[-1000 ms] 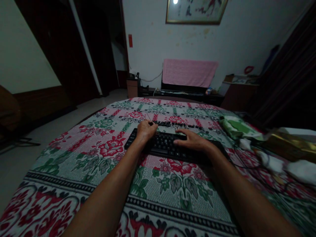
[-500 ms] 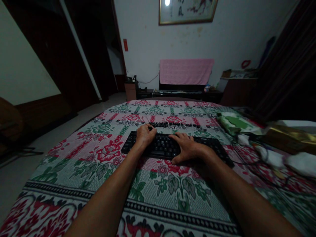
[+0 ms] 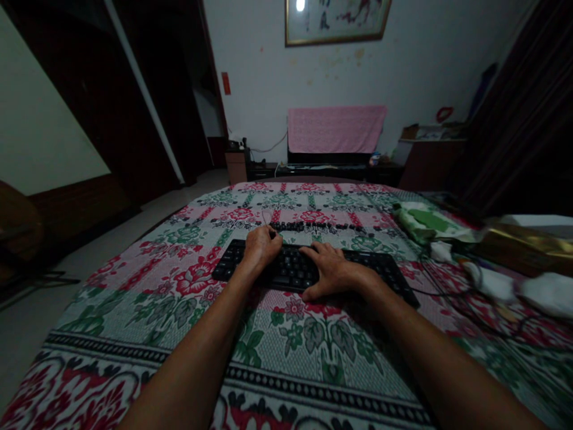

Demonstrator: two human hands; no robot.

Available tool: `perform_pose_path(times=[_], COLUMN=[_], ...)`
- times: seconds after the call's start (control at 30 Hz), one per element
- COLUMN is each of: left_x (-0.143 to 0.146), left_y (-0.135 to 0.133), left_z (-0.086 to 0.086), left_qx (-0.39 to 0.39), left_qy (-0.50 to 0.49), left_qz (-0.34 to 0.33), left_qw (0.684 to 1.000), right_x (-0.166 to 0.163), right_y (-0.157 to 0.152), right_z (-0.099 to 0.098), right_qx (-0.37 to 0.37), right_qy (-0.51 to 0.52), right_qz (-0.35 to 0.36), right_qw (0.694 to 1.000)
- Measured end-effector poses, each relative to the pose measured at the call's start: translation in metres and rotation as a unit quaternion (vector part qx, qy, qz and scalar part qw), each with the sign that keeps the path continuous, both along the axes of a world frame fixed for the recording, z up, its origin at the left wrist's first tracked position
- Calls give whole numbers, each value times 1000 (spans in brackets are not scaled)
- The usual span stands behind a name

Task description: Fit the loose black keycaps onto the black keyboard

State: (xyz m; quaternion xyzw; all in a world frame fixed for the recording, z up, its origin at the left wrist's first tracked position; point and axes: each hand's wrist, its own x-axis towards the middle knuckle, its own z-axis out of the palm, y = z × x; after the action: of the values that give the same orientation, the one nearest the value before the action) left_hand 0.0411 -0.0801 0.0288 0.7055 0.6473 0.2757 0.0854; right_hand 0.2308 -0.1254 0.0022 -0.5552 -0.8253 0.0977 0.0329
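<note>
A black keyboard (image 3: 286,276) lies on the flowered tablecloth in front of me, slightly turned. My left hand (image 3: 262,248) is closed over its left half, fingers pinched around a thin tool, apparently a wire keycap puller (image 3: 267,217). A fine wire loop sticks up past the fingers; the tool's lower part is hidden in the hand. Across the middle of the keyboard, my right hand (image 3: 331,270) grips it, thumb at the front edge and fingers toward the back. Several small black keycaps (image 3: 293,227) lie in a row just behind the keyboard.
At the right are a green and white packet (image 3: 425,224), a gold box (image 3: 523,248), crumpled white tissues (image 3: 492,283) and a black cable (image 3: 447,294) running from the keyboard. The tablecloth (image 3: 188,298) covers the table. A pink cloth (image 3: 335,129) drapes a screen by the wall.
The keyboard has shifted slightly left, and my right hand has moved left with it. My left hand stays closed on the tool, its wire loop now showing a little more.
</note>
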Motion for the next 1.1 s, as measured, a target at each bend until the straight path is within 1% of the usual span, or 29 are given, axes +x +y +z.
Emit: perform_pose_path(times=[0.17,0.3,0.43,0.67,0.83,0.97,1.03,1.1], left_x=[1,0,-4,-8,-14,-14,-9,-3], left_y=[-1,1,8,16,20,22,19,14], left_z=[-2,-3,-7,-12,-9,-6,-3,0], left_qx=[4,2,-23,-47,-113,-111,-109,-113], left_qy=[8,-4,-46,-129,-254,-270,-275,-278], left_qz=[-10,-3,16,22,19,19,2,-24], left_qw=[1000,1000,999,990,960,956,955,954], right_x=[-1,-2,-2,0,2,3,0,-6], right_y=[-1,-1,-1,-1,2,1,0,0], right_z=[0,0,1,0,-5,-1,4,8], right_qx=[-4,-5,-6,-3,0,-1,2,42], right_qy=[1,2,0,5,14,24,43,88], right_qz=[-4,-9,-7,0,1,0,-5,-14], right_qw=[1000,1000,1000,1000,1000,1000,999,995])
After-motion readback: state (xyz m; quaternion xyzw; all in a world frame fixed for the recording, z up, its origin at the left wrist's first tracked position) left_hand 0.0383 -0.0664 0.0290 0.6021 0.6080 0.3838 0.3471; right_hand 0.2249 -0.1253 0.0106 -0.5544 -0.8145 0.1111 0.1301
